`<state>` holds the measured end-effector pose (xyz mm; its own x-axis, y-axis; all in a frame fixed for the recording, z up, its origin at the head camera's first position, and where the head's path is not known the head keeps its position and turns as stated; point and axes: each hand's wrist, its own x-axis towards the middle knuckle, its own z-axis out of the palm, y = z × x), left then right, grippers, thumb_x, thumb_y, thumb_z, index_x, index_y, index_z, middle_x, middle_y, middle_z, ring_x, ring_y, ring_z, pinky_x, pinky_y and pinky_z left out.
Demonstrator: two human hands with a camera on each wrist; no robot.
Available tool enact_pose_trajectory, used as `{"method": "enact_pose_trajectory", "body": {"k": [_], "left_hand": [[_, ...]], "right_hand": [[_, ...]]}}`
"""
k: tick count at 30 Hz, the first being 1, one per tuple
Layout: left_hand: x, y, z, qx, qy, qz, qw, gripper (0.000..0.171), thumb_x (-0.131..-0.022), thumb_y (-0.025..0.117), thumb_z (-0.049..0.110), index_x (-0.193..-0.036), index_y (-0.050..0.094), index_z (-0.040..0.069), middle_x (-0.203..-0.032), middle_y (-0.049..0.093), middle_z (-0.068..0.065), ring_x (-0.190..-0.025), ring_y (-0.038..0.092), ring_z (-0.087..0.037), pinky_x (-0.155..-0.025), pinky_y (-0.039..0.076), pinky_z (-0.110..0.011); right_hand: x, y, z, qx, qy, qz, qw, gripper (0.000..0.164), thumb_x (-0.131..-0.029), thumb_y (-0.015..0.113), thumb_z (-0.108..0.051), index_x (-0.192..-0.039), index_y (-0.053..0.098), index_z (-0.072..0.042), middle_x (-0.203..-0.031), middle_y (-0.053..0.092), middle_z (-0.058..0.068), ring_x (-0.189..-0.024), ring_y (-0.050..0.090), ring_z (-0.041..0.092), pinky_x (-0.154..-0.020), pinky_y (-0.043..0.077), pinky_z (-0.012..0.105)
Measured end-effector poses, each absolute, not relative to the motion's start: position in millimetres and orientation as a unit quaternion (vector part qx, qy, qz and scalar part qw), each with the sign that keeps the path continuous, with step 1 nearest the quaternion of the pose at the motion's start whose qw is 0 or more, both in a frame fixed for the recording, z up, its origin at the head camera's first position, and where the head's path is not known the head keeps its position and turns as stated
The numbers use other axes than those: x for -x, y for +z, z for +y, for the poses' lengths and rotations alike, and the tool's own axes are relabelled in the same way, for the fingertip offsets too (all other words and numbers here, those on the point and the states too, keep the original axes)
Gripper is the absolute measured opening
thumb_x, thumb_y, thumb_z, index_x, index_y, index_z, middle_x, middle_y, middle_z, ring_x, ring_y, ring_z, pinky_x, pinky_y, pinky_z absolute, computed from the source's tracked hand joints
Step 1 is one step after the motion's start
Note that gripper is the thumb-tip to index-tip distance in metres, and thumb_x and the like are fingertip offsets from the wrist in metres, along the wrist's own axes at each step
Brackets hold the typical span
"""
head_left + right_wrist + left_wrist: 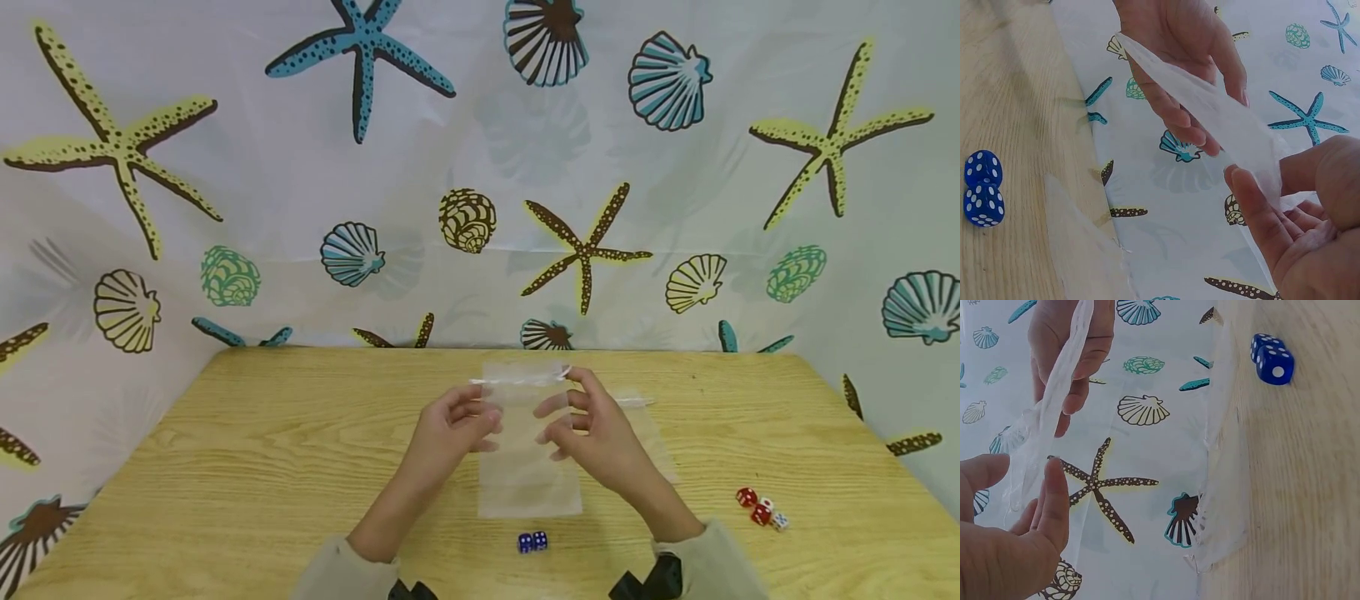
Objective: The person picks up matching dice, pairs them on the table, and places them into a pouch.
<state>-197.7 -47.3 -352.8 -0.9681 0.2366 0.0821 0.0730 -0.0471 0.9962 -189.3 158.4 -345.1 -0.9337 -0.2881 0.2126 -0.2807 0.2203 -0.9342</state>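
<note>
A clear plastic zip bag [529, 492] is held up in front of me, its zip strip along the top. My left hand [455, 427] holds its left edge, thumb in front and fingers partly behind the film. At the right edge, my right hand [600, 433] grips the bag, its index finger at the top corner by the zip. The left wrist view shows the bag edge-on between both hands. Just below the bag, two blue dice [532, 542] sit side by side on the wooden table [300, 433].
Another clear bag [658, 442] lies flat on the table behind my right forearm. Farther right is a small cluster of red dice [761, 514] and white dice [780, 522]. A white cloth [420, 167] printed with starfish and shells hangs behind and beside the table.
</note>
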Motion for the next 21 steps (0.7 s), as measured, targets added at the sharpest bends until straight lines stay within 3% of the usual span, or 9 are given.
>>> {"method": "enact_pose_trajectory", "body": {"k": [9, 17, 21], "left_hand": [[196, -354, -46, -0.123, 0.705, 0.697, 0.037, 0.022, -0.091, 0.060, 0.002, -0.112, 0.059, -0.006, -0.096, 0.063, -0.020, -0.076, 0.064, -0.013, -0.062, 0.056, -0.023], [194, -353, -44, -0.134, 0.688, 0.713, -0.007, 0.017, -0.089, 0.062, 0.001, -0.105, 0.063, -0.006, -0.086, 0.064, -0.014, -0.070, 0.063, -0.013, -0.058, 0.056, -0.024], [192, -352, -42, -0.145, 0.661, 0.735, -0.039, 0.014, -0.089, 0.063, 0.000, -0.102, 0.064, -0.004, -0.088, 0.064, -0.019, -0.071, 0.064, -0.016, -0.056, 0.056, -0.024]], "right_hand": [[188, -345, 157, 0.197, -0.596, 0.778, 0.011, 0.059, -0.089, 0.054, 0.006, -0.140, 0.027, 0.000, -0.108, 0.060, 0.024, -0.078, 0.068, 0.013, -0.065, 0.059, 0.032], [189, -344, 161, 0.195, -0.581, 0.790, -0.016, 0.059, -0.088, 0.064, -0.001, -0.138, 0.033, -0.002, -0.108, 0.062, 0.025, -0.089, 0.068, 0.025, -0.073, 0.057, 0.026], [190, -341, 168, 0.200, -0.563, 0.801, -0.040, 0.059, -0.088, 0.065, -0.003, -0.139, 0.036, -0.004, -0.109, 0.062, 0.022, -0.097, 0.066, 0.028, -0.078, 0.055, 0.025]]}}
